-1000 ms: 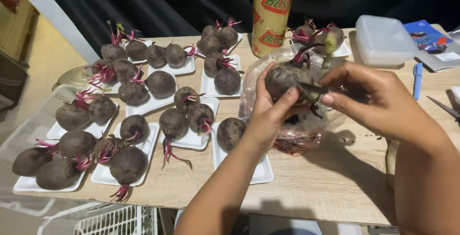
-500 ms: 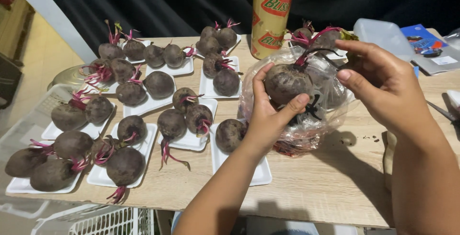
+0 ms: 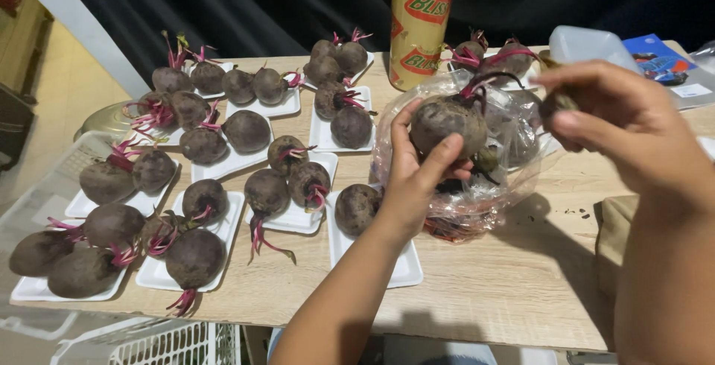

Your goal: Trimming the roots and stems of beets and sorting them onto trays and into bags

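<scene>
My left hand (image 3: 414,176) grips a dark beetroot (image 3: 445,122) with a pink stem, held just above a clear plastic bag (image 3: 514,179) that lies on the wooden table (image 3: 491,290). To its right, my right hand (image 3: 622,123) is raised with fingers pinched on a small dark piece of root or stem (image 3: 557,101). Below my left hand, one beetroot (image 3: 357,208) sits on a white tray (image 3: 402,268). More beetroots show dimly inside the bag.
Several white trays of beetroots (image 3: 223,149) fill the left half of the table. A tall yellow roll (image 3: 421,22) stands at the back. A clear plastic box (image 3: 588,45) and a blue packet (image 3: 655,56) lie at back right. A white basket (image 3: 164,343) sits below the table's front edge.
My left hand has lifted the beetroot a little higher out of the bag. My right hand has pulled away to the right and upward, pinching a small piece off it.
</scene>
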